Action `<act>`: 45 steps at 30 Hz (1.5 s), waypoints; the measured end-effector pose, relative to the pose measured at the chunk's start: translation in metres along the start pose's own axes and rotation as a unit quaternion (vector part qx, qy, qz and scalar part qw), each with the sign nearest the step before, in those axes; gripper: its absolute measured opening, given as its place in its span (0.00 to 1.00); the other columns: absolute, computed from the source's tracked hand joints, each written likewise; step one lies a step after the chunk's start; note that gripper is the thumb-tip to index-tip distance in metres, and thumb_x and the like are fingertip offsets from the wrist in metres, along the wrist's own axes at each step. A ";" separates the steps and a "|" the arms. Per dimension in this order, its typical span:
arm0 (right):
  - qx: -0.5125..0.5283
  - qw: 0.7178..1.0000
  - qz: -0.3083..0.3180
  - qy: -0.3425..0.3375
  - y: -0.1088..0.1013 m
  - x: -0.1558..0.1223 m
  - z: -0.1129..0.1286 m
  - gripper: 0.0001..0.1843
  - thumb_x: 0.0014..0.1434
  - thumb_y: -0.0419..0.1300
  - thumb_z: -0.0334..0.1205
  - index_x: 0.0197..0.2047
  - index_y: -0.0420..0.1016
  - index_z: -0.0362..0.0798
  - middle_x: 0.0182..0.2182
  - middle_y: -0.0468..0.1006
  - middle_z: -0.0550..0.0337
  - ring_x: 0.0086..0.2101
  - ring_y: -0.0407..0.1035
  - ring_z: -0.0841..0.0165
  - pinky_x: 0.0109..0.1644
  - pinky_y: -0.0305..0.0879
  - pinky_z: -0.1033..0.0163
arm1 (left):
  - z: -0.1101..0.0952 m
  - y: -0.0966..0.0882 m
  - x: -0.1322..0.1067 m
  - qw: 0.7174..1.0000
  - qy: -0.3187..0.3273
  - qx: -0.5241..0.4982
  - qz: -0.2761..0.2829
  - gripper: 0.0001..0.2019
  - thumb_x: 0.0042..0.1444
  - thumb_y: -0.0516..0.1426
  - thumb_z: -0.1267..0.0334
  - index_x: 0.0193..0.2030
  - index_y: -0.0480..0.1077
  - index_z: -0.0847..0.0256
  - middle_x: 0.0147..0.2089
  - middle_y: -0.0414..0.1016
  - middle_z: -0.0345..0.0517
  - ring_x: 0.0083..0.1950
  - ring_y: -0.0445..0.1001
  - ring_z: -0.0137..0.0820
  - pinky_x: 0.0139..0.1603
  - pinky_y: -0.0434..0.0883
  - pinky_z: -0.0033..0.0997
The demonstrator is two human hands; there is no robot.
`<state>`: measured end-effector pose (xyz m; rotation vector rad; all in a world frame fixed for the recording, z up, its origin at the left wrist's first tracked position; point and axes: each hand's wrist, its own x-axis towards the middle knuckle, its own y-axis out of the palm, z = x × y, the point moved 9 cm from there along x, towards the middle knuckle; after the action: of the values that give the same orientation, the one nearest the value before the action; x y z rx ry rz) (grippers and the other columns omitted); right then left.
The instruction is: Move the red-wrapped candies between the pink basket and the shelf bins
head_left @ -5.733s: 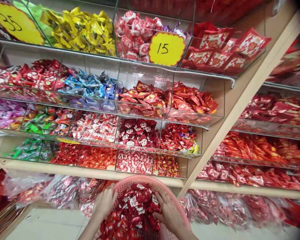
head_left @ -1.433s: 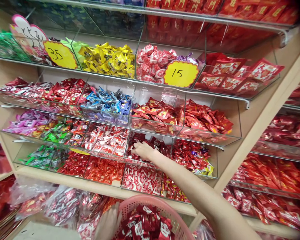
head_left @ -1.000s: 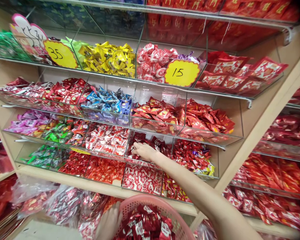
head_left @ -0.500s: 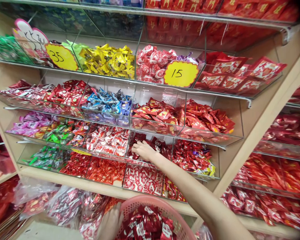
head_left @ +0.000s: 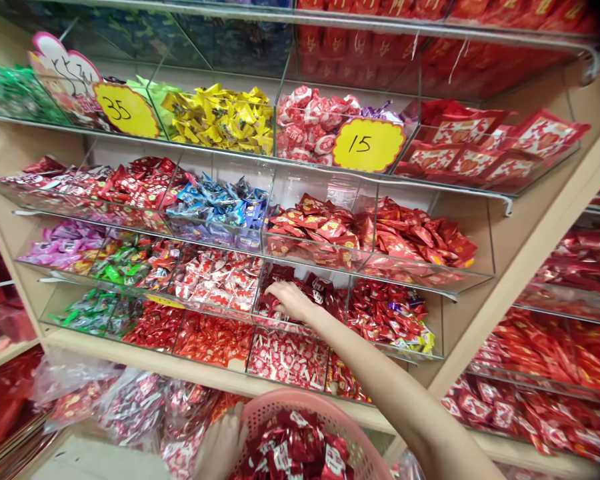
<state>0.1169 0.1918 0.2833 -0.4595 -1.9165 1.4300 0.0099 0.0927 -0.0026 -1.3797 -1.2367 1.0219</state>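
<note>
Fingers (head_left: 276,290) of the right hand (head_left: 294,301) bend down over dark-red packets (head_left: 322,288).

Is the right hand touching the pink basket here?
Apart. The head view shows the right hand up at a shelf compartment, with the red-and-white candies and wooden shelf edge visible between it and the pink basket.

Right hand's out of the basket and in the shelf bin now
So about six seconds ago the right hand (head_left: 291,301) was on the candies inside the pink basket (head_left: 353,421); now it's down among the dark red candies (head_left: 322,287) in a bin, forearm stretched across the lower shelves. View's tipped up too: basket sits lower, and a cloud-shaped sign (head_left: 66,72) plus a top row of red packets (head_left: 380,8) showed up.
</note>
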 end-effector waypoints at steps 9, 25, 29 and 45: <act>0.106 0.986 -0.043 0.121 -0.037 -0.011 -0.044 0.20 0.51 0.56 0.38 0.49 0.66 0.52 0.41 0.74 0.62 0.40 0.68 0.67 0.41 0.60 0.66 | -0.002 -0.003 0.000 1.000 0.006 -0.004 0.008 0.23 0.58 0.39 0.62 0.58 0.59 0.66 0.50 0.70 0.56 0.46 0.71 0.38 0.45 0.65 0.36; -0.165 0.983 0.041 0.061 -0.022 -0.038 -0.021 0.20 0.50 0.61 0.40 0.46 0.62 0.48 0.42 0.68 0.51 0.44 0.63 0.61 0.47 0.53 0.55 | -0.006 -0.012 -0.003 1.000 -0.002 0.006 0.027 0.24 0.58 0.39 0.61 0.59 0.58 0.67 0.47 0.71 0.56 0.45 0.71 0.38 0.44 0.65 0.36; -0.186 0.981 0.017 0.053 -0.015 -0.035 -0.014 0.19 0.52 0.59 0.37 0.47 0.61 0.47 0.42 0.68 0.51 0.43 0.61 0.61 0.46 0.52 0.56 | -0.007 -0.014 -0.003 1.000 -0.002 -0.001 0.031 0.24 0.58 0.39 0.62 0.58 0.58 0.67 0.49 0.70 0.56 0.46 0.71 0.38 0.44 0.65 0.36; -0.122 0.987 -0.051 0.090 -0.029 -0.039 -0.023 0.20 0.53 0.56 0.34 0.50 0.59 0.47 0.42 0.68 0.52 0.43 0.59 0.61 0.46 0.50 0.58 | -0.007 -0.012 -0.001 1.000 0.007 0.011 0.021 0.23 0.59 0.39 0.62 0.58 0.57 0.67 0.47 0.71 0.57 0.44 0.72 0.39 0.43 0.65 0.37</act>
<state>0.1636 0.1729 0.3019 -0.5748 -1.9451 1.0564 0.0145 0.0910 0.0103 -1.3987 -1.1869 1.0516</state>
